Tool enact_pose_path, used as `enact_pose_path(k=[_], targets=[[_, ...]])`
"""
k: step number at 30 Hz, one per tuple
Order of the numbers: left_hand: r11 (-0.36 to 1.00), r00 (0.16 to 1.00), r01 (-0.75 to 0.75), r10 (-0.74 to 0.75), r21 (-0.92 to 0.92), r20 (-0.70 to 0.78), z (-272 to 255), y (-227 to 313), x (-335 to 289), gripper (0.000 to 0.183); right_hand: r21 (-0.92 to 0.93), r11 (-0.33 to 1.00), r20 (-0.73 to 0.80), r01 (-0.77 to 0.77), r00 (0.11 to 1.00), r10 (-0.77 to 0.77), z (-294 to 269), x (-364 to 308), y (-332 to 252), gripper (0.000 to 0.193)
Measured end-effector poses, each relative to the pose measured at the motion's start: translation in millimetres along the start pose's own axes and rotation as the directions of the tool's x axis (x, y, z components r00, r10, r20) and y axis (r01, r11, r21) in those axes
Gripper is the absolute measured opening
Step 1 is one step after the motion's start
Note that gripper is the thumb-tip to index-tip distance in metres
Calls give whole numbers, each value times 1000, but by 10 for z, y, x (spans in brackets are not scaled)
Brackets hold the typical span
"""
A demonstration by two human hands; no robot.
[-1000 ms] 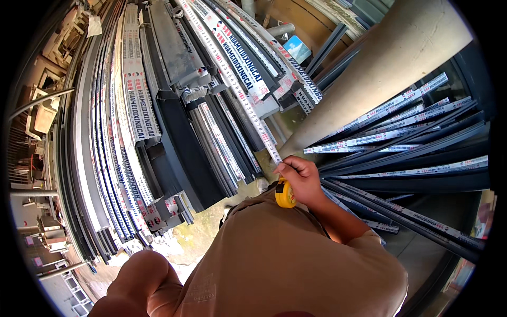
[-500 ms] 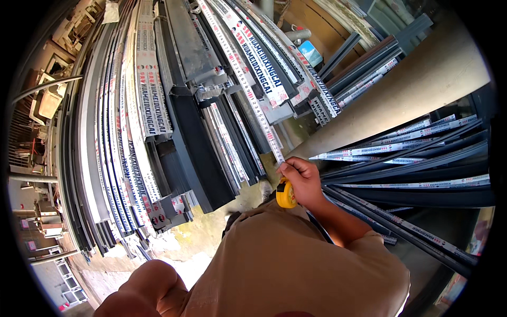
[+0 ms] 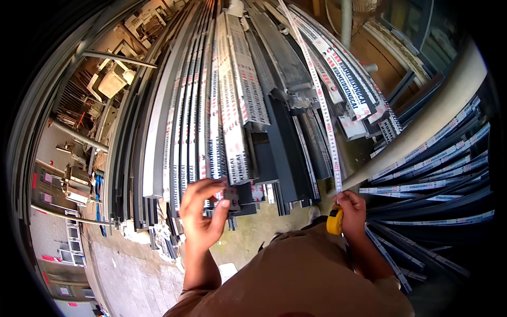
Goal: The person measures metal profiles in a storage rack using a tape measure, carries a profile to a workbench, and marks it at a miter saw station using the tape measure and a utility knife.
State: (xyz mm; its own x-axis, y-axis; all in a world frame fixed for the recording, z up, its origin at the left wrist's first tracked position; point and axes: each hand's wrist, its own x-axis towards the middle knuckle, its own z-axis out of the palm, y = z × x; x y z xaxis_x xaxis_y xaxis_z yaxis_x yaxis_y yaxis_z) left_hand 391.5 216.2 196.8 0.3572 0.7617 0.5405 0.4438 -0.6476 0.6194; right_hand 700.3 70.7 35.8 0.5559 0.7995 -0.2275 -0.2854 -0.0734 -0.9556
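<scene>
One yellow tape measure [image 3: 334, 223], rounded case with a dark patch, sits in front of the shirt [image 3: 311, 264], right of center. White blade [image 3: 330, 142], dark and red marks, runs out taut and almost straight up over the profile stack toward the top edge. Of the two hands, right hand [image 3: 351, 207] clasps the tape measure, thumb and finger pinching by the blade; left hand [image 3: 200, 215] is half-curled, thumb apart, at the profile ends; can't tell if it grips one.

Profile stack [image 3: 245, 105]: long grey, black and white lengths, many in printed film, uneven ends. Left hand hides some ends. Thick pale pole [image 3: 422, 145] slants between this stack and more dark wrapped strips [image 3: 433, 171] at right. Concrete floor [image 3: 140, 272] lower left, white ladder-like frame [image 3: 74, 242] beyond.
</scene>
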Motion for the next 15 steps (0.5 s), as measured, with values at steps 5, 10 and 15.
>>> enact_pose_path(k=[5, 10, 15], targets=[[984, 993, 42, -61, 173, 103, -232, -287, -284, 25, 31, 1000, 1, -1, 1000, 1, 282, -307, 54, 24], [968, 988, 58, -91, 245, 127, -466, -507, -615, 27, 62, 998, 15, 14, 1000, -15, 485, -644, 174, 25], [956, 978, 115, -158, 270, 140, -639, -664, -976, 28, 22, 1000, 33, -16, 999, 16, 635, -925, 274, 28]])
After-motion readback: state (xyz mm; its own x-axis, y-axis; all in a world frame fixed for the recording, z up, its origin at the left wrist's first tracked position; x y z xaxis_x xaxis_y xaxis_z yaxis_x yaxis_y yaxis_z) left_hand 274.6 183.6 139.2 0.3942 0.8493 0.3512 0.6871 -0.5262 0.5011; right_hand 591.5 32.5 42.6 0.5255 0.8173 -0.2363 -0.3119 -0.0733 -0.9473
